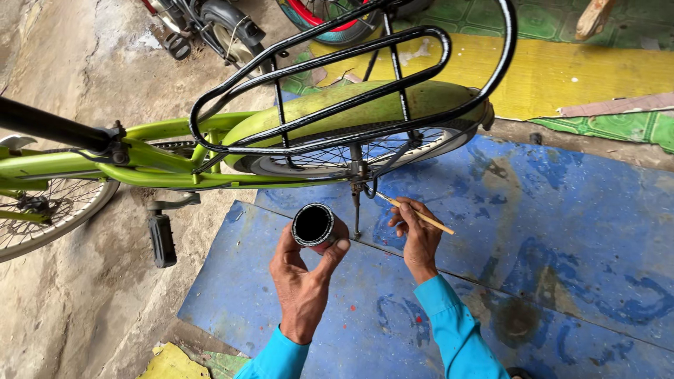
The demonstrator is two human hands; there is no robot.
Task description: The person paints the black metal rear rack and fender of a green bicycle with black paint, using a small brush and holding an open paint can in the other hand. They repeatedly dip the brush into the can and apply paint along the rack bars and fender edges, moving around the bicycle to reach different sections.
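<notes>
We have one view only, from a camera worn on the head, so no second view shares anything with it. We look steeply down and forward over our own two arms, which enter from the bottom edge. Our left hand (303, 281) and right hand (418, 235) sit close to the lens, low in the middle of the picture. Just beyond our hands the rear wheel (365, 151) and black rack (351, 77) of a green bicycle (168, 172) fill the upper half. Under our hands lies a blue board (562, 231). Left of our hands bare concrete (63, 309) runs to the edge.
</notes>
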